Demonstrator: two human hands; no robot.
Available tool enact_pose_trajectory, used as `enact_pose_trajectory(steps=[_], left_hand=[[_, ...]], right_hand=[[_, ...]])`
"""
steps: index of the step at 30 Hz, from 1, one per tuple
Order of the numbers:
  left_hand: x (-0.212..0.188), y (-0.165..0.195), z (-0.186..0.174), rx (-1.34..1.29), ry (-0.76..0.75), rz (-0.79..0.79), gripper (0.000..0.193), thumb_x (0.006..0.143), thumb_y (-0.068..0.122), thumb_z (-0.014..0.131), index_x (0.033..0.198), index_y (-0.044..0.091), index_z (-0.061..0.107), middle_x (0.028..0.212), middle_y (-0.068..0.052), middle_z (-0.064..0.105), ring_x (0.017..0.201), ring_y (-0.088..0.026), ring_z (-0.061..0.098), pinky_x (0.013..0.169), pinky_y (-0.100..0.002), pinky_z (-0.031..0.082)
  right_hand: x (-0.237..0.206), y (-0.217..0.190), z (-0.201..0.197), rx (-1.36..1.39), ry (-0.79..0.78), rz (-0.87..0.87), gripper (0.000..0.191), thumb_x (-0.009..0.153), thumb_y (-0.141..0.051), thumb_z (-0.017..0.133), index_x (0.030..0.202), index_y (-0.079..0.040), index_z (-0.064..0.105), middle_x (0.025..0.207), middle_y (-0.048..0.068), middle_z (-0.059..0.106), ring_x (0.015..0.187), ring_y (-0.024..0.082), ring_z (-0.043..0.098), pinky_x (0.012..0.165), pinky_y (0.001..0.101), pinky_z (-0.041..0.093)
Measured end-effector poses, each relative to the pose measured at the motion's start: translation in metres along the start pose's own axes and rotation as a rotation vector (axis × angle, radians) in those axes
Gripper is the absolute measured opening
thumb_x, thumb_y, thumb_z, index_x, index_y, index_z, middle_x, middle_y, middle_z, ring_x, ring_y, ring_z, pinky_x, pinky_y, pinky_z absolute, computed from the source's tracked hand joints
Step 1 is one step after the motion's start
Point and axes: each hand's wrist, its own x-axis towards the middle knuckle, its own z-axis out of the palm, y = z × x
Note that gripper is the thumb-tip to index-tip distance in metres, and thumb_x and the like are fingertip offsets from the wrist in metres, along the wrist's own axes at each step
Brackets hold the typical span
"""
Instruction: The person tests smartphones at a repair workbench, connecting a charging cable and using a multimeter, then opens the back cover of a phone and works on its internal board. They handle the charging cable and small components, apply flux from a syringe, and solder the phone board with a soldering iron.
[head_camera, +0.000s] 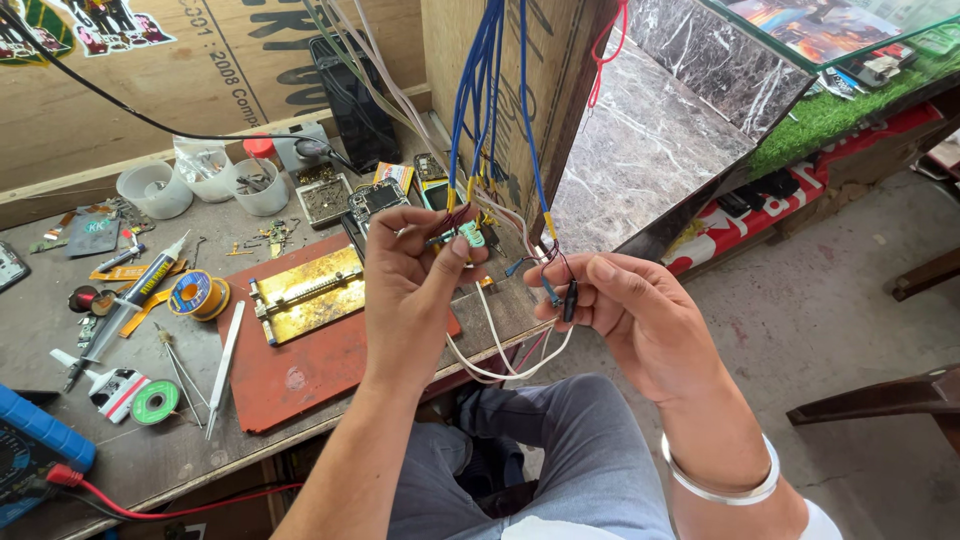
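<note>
Left hand: the left hand (410, 285) is raised above the bench edge, fingers curled inward, thumb and fingertips pinched on a small green-tipped clip connector (468, 236) and the dark red lead running to it.
Right hand: the right hand (630, 315) is half closed, thumb pressed against the forefinger, pinching a small black clip (569, 298); a silver bangle (722, 480) sits on that wrist.
Wire bundle: the blue wires (487, 90) hang down from above, between the two hands, several strands with yellow sleeves at the lower ends; exact count cannot be told.
White leads: the white wires (490, 365) loop below both hands, two strands visible, sagging over the person's lap.
Red wire: one red wire (603, 50) hangs by the board at the top.
Work mat: one red-brown mat (300, 370) lies on the bench, just left of the left forearm.
Fixture: one brass-coloured board holder (305, 292) rests on the mat.
Tweezers: two, one white pair (225, 365) and one slim metal pair (180, 365), side by side.
Solder reels: two, one blue-yellow spool (198, 295) and one green reel (155, 402).
Cups: two white plastic cups (155, 188), at the back of the bench.
Syringe: one flux syringe (130, 300), lying tilted.
Meter: one blue multimeter (35, 440) at the lower left corner, partly cut off.
</note>
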Motion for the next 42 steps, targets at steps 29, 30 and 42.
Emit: enact_pose_trajectory(steps=[29,30,42], left_hand=[[-0.026,0.033,0.018,0.188,-0.210,0.148,0.016,0.104,-0.007,0.058,0.117,-0.005,0.066,0.117,-0.005,0.063,0.106,-0.010,0.066,0.097,-0.028,0.059],[-0.026,0.033,0.018,0.173,-0.200,0.126,0.015,0.104,-0.007,0.057,0.116,-0.004,0.064,0.114,-0.005,0.063,0.104,-0.010,0.066,0.097,-0.028,0.059],[-0.009,0.028,0.003,0.051,-0.179,-0.070,0.019,0.098,0.002,0.074,0.103,0.004,0.055,0.096,-0.002,0.060,0.089,-0.007,0.063,0.081,-0.023,0.055]], right_hand=[[0.015,0.002,0.000,-0.203,0.039,-0.110,0.024,0.105,-0.010,0.063,0.119,0.007,0.071,0.109,0.014,0.075,0.087,0.012,0.064,0.077,0.0247,0.051],[0.016,0.002,0.001,-0.207,0.029,-0.112,0.024,0.105,-0.010,0.062,0.120,0.007,0.071,0.110,0.014,0.076,0.086,0.012,0.064,0.075,0.0241,0.049],[0.035,0.013,0.003,-0.355,-0.005,-0.098,0.026,0.105,-0.011,0.058,0.121,0.005,0.070,0.107,0.011,0.076,0.089,0.012,0.070,0.080,0.0266,0.057]])
